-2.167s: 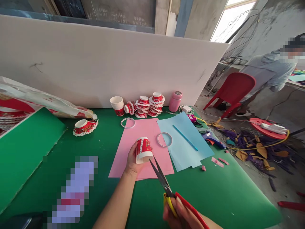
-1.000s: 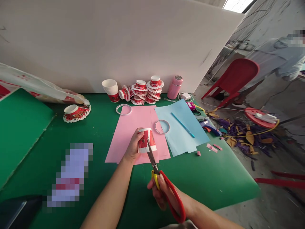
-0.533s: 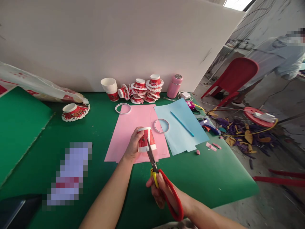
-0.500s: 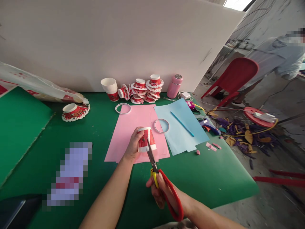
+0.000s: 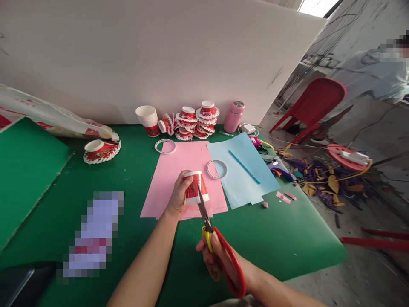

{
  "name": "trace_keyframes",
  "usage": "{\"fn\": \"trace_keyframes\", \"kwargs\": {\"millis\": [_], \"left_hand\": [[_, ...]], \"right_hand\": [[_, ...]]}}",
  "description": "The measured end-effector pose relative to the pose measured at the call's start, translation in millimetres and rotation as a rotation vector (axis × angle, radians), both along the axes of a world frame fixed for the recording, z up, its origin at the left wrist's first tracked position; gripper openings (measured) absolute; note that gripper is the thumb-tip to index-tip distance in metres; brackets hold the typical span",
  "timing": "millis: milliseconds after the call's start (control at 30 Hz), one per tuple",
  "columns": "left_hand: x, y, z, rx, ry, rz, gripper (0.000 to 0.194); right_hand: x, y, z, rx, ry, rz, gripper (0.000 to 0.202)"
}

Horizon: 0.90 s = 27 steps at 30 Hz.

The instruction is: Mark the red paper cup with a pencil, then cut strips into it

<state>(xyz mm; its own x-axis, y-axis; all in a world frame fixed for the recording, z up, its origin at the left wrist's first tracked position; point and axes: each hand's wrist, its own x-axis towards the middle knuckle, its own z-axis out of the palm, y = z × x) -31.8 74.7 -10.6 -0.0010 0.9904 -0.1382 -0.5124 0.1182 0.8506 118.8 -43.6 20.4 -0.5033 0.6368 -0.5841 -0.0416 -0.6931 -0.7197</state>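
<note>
A red and white paper cup (image 5: 192, 194) is held by my left hand (image 5: 177, 194), its fingers wrapped round the cup's left side. The closed hand keeps it above the pink paper (image 5: 172, 164). In my right hand (image 5: 217, 256) is a pair of scissors (image 5: 228, 264) with red and yellow handles; fingers and thumb grip the handles. The blades point up and away from me, their tips over the white strip on the cup's wall. Whether the tips are cutting into the wall I cannot tell.
Along the white board stand stacked cups (image 5: 147, 119), several fringed cups (image 5: 188, 121) and a pink flask (image 5: 234, 116). Blue paper (image 5: 239, 187) carries a blue pencil (image 5: 244, 167). Two tape rings (image 5: 217, 160) lie near. A red chair (image 5: 316, 102) and a person (image 5: 367, 81) are at right.
My hands, the cup and the scissors keep nearly the same place. The view has shifted very slightly.
</note>
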Motion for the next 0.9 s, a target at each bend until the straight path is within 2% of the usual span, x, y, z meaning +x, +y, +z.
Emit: {"fn": "trace_keyframes", "kwargs": {"millis": [567, 900], "left_hand": [[-0.6, -0.5, -0.8, -0.018, -0.003, -0.042, 0.025], [1.8, 0.8, 1.7, -0.04, -0.067, -0.037, 0.03]], "right_hand": [[-5.5, -1.7, 2.7, -0.015, -0.022, -0.046, 0.079], [-7.6, -2.7, 4.3, -0.044, 0.012, -0.087, 0.078]]}}
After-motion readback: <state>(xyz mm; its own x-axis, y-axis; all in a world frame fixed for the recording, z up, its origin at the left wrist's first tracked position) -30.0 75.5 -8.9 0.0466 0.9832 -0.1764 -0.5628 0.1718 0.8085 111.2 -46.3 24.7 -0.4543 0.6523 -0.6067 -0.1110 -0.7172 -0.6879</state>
